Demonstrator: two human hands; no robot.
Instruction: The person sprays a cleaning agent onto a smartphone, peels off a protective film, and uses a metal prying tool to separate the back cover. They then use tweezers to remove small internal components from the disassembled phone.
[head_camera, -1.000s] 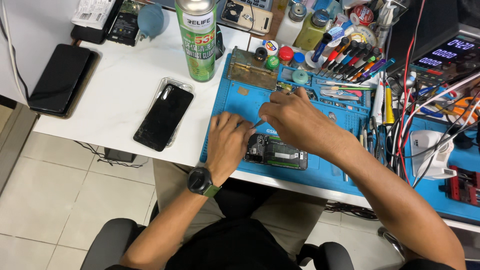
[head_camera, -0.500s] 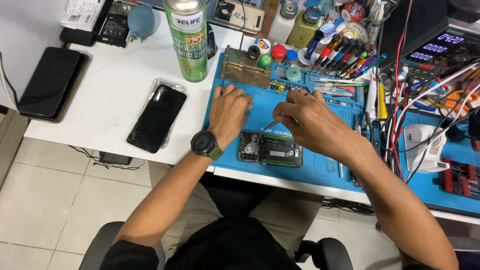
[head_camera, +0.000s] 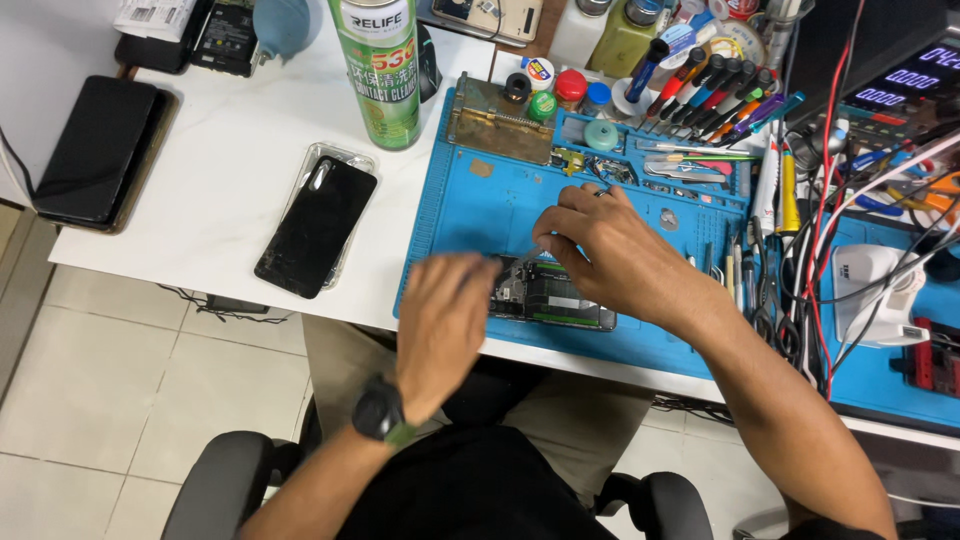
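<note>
An opened phone (head_camera: 560, 296) with its green board exposed lies near the front edge of the blue work mat (head_camera: 470, 205). My right hand (head_camera: 605, 255) hovers over it, fingers pinched on a thin metal tool whose tip points left above the phone. My left hand (head_camera: 445, 318), blurred by motion, is at the phone's left end over the mat's front edge; its fingers are loose and I see nothing in it. A dark watch (head_camera: 380, 412) is on that wrist.
A black phone in a clear case (head_camera: 318, 225) and a green spray can (head_camera: 385, 70) are on the white table, left of the mat. Another black phone (head_camera: 95, 150) lies far left. Screwdrivers (head_camera: 720, 100), small jars, cables and a white device (head_camera: 885, 290) crowd the back and right.
My left hand has pulled back from the upper part of the mat toward the front edge beside the opened phone. The right hand stays over the phone.
</note>
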